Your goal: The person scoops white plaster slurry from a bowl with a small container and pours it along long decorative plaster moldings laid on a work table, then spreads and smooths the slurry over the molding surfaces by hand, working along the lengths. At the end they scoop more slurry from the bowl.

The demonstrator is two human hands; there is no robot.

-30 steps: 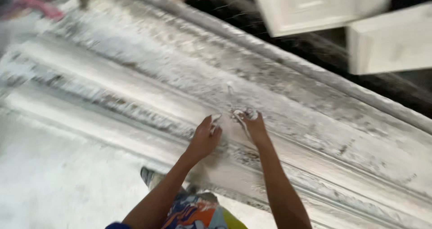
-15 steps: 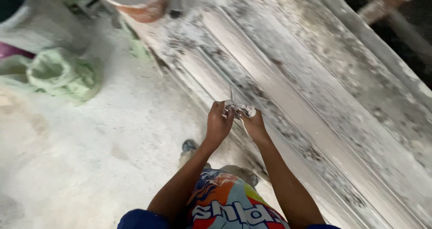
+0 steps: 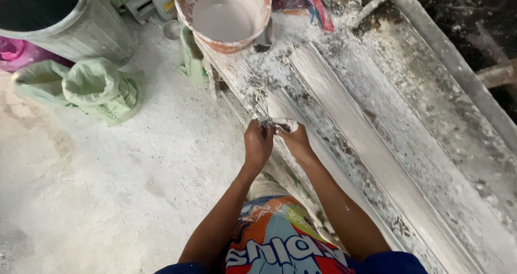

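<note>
Head view: one white plaster-coated wad [image 3: 284, 125] is gripped between the left hand [image 3: 257, 143] and right hand [image 3: 295, 139], both closed on it, directly over one long moulding trough [image 3: 371, 144] running from upper left to lower right. One bucket [image 3: 225, 15] stands beyond the hands.

- Long moulded worktop [image 3: 377, 144]: hard, plaster-crusted, rough and flaky at the edges, smoother and faintly sheeny along the central channel.
- Bucket [image 3: 225, 15]: plastic, orange showing through a chalky white coat; wet, glossy white slurry inside.
- Sacks [image 3: 97, 88]: woven green plastic cloth, matt, crumpled, dusted white.
- Drum [image 3: 64, 23]: grey, ribbed, dull, powder-smeared.
- Floor [image 3: 107, 188]: concrete, matt, gritty, whitened with dust.
- Small wad [image 3: 283, 125] between left hand [image 3: 258, 144] and right hand [image 3: 295, 140]: white, wet-looking, fibrous strands trailing.
</note>
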